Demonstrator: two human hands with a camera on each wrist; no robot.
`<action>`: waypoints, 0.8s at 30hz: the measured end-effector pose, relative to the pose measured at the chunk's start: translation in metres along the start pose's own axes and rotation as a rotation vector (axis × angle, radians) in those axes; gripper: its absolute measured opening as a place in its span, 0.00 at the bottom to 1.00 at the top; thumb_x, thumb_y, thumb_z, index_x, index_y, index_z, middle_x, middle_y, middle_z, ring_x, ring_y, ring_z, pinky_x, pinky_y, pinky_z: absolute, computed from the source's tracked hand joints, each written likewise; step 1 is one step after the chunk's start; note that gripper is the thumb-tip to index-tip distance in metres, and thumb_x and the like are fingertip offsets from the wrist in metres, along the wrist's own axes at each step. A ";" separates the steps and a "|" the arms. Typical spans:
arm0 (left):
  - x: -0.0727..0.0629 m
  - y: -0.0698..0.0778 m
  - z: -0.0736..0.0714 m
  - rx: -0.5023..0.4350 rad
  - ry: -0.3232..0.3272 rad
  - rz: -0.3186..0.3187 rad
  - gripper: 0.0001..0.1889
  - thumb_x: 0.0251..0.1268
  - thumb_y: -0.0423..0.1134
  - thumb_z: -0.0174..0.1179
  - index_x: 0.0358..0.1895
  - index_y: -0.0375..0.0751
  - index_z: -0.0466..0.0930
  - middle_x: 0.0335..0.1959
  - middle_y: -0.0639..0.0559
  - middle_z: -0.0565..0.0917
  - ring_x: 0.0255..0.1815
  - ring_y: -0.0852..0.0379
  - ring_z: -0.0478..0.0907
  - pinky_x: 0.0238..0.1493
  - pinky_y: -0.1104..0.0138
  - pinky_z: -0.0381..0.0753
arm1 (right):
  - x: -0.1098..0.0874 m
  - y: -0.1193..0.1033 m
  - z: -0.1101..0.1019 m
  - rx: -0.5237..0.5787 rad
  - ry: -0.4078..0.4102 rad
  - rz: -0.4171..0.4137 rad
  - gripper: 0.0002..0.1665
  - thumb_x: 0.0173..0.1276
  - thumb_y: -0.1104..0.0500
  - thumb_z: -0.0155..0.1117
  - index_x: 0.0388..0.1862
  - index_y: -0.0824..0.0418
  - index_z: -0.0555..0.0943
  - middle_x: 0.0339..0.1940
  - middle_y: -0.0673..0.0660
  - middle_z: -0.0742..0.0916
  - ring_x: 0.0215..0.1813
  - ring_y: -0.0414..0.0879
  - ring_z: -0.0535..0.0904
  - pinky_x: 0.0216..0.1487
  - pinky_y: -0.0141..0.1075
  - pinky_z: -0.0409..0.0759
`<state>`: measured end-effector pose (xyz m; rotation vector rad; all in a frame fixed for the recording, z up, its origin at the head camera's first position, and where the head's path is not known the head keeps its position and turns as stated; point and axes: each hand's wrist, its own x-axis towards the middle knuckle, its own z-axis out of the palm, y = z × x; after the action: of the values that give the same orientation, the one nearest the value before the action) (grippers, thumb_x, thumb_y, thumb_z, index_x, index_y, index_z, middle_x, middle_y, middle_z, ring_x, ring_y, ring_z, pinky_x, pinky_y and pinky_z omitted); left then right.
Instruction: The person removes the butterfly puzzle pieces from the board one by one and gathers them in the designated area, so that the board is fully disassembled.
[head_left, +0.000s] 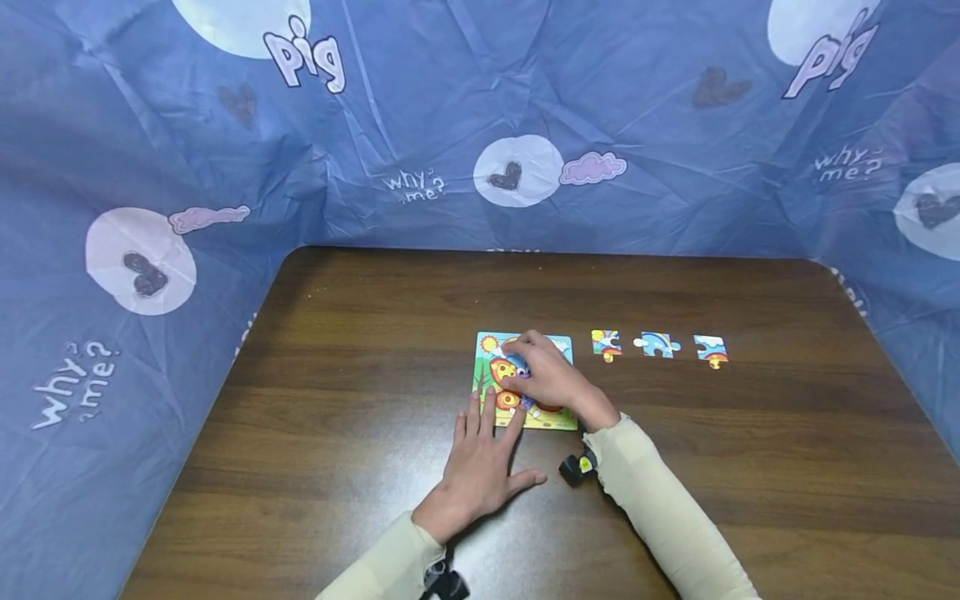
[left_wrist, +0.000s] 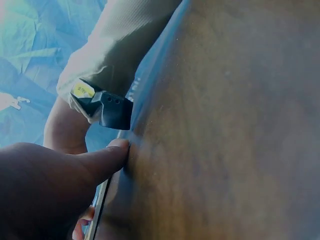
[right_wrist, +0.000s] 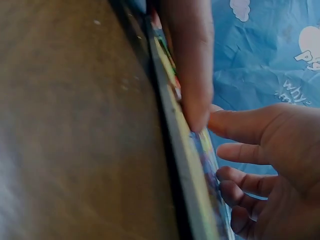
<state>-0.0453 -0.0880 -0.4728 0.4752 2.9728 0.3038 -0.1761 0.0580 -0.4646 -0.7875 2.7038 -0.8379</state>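
Note:
A square puzzle board point(head_left: 486, 418) with a colourful butterfly picture lies flat on the wooden table. My left hand point(head_left: 480, 467) rests on the table at the near side, fingers spread straight and fingertips over the board's lower left edge. In the left wrist view its thumb point(left_wrist: 107, 159) lies on the tabletop. Over the board's upper middle, my right hand point(head_left: 551, 371) bends its fingers down, thumb and forefinger apart around the butterfly's head. The right wrist view shows its fingertips point(right_wrist: 227, 173) at the board's surface; I cannot tell whether they pinch a piece.
Right of the board, three loose puzzle pieces lie in a row: one piece point(head_left: 606, 342) nearest the board, a rainbow piece point(head_left: 657, 344) in the middle, and another piece point(head_left: 710, 347) farthest right. A blue printed cloth point(head_left: 420, 108) hangs behind and beside the table point(head_left: 360, 358).

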 end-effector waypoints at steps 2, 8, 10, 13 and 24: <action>0.000 0.000 0.001 0.001 0.008 0.004 0.48 0.59 0.72 0.58 0.78 0.51 0.59 0.79 0.29 0.55 0.80 0.28 0.53 0.73 0.39 0.63 | 0.000 -0.001 0.002 -0.010 -0.007 0.005 0.33 0.66 0.50 0.71 0.67 0.61 0.76 0.64 0.65 0.77 0.64 0.58 0.74 0.66 0.54 0.74; -0.001 -0.001 0.003 -0.003 0.010 0.001 0.48 0.60 0.72 0.56 0.79 0.52 0.58 0.80 0.30 0.53 0.80 0.29 0.51 0.73 0.38 0.61 | -0.001 -0.003 0.007 -0.029 -0.001 0.013 0.30 0.64 0.51 0.73 0.64 0.56 0.80 0.64 0.64 0.75 0.64 0.59 0.73 0.64 0.55 0.73; -0.002 -0.001 0.003 0.000 0.013 0.000 0.47 0.60 0.72 0.56 0.79 0.52 0.58 0.80 0.30 0.53 0.80 0.28 0.51 0.74 0.38 0.61 | -0.001 -0.003 0.007 -0.025 0.008 0.012 0.29 0.63 0.51 0.73 0.63 0.56 0.81 0.63 0.63 0.76 0.63 0.59 0.74 0.63 0.55 0.74; -0.004 0.000 0.004 0.011 0.017 0.000 0.47 0.61 0.72 0.56 0.78 0.51 0.59 0.80 0.30 0.54 0.79 0.27 0.53 0.73 0.38 0.62 | 0.000 -0.002 0.009 -0.011 0.015 0.021 0.26 0.63 0.51 0.74 0.60 0.54 0.82 0.63 0.63 0.76 0.63 0.59 0.74 0.63 0.56 0.73; -0.004 0.001 0.007 0.019 0.012 0.014 0.45 0.64 0.71 0.53 0.78 0.49 0.58 0.80 0.29 0.52 0.79 0.27 0.52 0.73 0.37 0.62 | 0.003 -0.002 0.013 -0.026 0.038 0.060 0.23 0.61 0.51 0.75 0.56 0.52 0.84 0.62 0.61 0.77 0.61 0.57 0.74 0.57 0.54 0.75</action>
<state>-0.0398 -0.0876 -0.4790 0.4975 2.9877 0.2813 -0.1730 0.0492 -0.4745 -0.6992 2.7615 -0.8145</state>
